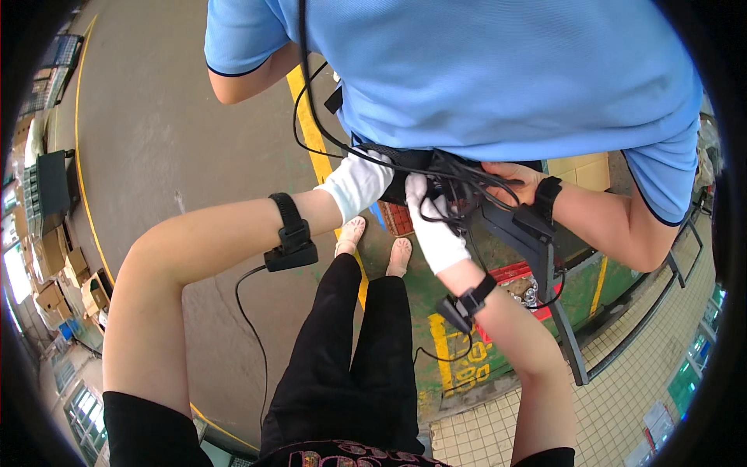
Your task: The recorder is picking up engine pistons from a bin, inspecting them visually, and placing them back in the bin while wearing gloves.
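Observation:
A black waist bag sits at the waist of a person in a light blue shirt, standing close in front. My left hand, in a white glove, is closed at the bag's left end, its fingertips partly hidden. My right hand, also gloved in white, grips the bag's lower middle next to a tangle of black cables. Some cable loops cross its fingers. The other person's bare hand touches the bundle from the right. Black wrist-strapped devices with cables sit on both my forearms.
A dark metal frame stands at the right, beside a red crate holding shiny metal parts. A brown basket shows below the bag. Yellow lines mark the grey floor. Cardboard boxes stand far left. One cable hangs from above.

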Demonstrator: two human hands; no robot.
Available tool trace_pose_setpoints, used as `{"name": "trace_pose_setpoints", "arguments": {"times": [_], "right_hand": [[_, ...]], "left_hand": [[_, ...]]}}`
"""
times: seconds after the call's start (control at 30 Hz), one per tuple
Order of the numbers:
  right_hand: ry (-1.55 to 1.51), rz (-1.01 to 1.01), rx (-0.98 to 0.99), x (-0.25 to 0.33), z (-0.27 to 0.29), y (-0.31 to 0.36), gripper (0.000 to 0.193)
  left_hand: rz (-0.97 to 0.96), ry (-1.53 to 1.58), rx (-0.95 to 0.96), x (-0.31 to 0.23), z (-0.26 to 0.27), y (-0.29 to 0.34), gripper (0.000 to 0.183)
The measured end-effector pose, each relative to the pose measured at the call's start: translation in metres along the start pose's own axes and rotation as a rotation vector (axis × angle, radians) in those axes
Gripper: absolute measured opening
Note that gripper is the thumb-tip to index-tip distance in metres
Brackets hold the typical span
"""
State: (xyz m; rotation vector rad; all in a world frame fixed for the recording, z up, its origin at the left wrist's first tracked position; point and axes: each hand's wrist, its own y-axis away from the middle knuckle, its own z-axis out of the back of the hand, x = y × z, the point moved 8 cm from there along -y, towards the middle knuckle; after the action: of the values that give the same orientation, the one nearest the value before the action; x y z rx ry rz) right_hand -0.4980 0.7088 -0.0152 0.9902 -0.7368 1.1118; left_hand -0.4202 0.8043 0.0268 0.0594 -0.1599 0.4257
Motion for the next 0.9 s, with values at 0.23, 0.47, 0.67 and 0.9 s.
{"name": "trace_pose_setpoints", "arguments": {"times": [0.23, 0.47, 0.67, 0.9], "right_hand": [[1.008, 0.100, 0.110, 0.008, -0.002, 0.022, 0.041], [0.595, 0.155, -0.092, 0.068, 0.006, 0.093, 0.027], [0.247, -0.129, -0.637, -0.028, 0.079, 0.086, 0.022], [0.330, -0.315, -0.218, 0.017, 0.069, 0.078, 0.014]], "left_hand": [[-0.087, 0.095, -0.077, 0.001, 0.010, -0.001, 0.012], [-0.170, -0.058, -0.033, -0.003, 0.009, 0.008, 0.012], [-0.116, 0.160, -0.121, -0.010, 0.024, 0.017, 0.030], [-0.153, 0.794, 0.428, -0.070, 0.199, 0.015, 0.025]]}}
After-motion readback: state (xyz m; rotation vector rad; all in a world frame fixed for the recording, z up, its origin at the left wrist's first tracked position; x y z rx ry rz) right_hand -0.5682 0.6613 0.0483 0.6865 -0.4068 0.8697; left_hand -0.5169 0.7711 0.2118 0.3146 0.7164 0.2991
